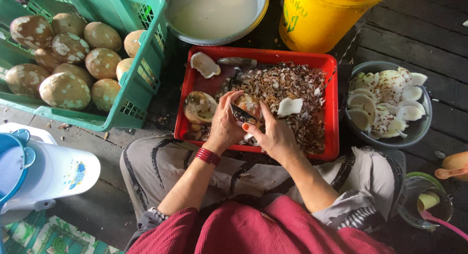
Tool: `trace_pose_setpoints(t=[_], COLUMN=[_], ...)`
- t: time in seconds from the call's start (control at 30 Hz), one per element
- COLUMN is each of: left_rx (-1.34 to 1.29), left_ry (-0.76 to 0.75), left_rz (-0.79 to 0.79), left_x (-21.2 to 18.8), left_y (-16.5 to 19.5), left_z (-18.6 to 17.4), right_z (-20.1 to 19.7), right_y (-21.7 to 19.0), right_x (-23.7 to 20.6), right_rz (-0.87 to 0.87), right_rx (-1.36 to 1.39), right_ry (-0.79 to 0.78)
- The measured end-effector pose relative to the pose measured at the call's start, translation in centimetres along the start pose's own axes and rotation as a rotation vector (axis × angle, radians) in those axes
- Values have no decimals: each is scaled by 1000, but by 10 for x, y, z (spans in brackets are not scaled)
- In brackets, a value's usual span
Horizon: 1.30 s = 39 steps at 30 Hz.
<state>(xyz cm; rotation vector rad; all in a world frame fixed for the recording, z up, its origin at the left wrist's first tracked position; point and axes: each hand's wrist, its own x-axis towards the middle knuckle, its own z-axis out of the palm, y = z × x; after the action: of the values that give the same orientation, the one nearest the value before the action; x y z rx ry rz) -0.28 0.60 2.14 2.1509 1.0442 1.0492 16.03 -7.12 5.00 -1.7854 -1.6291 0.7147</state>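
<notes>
- Red tray (333, 107): holds brown shavings; both hands work above it.
- Left hand (225, 123): fingers curled around a coconut piece (249, 103).
- Right hand (274, 133): fingers closed on a knife (242, 114), blade against the piece.

Peeled coconuts (63, 54) piled in the crate (141, 83) at the far left. Tray of shell shavings (292, 98) in the middle, just before the lap. Bowl of coconut pieces (385, 105) right of the tray. Basin (214, 15) and bucket (326, 15) behind the tray.
</notes>
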Motion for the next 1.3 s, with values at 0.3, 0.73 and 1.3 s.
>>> trace_pose_setpoints(t=[0.3, 0.73, 1.3], left_rx=[-42, -338, -197], left_ry=[-22, -30, -143], left_rz=[-19, -223, -91], left_x=[-6, -11, -1], left_y=[-1, -15, -3], left_z=[7, -1, -27], right_z=[22, 6, 8], right_y=[19, 47, 41], right_x=[20, 25, 13], right_rz=[307, 653, -119], right_rx=[-83, 878, 199], right_ry=[-62, -146, 33])
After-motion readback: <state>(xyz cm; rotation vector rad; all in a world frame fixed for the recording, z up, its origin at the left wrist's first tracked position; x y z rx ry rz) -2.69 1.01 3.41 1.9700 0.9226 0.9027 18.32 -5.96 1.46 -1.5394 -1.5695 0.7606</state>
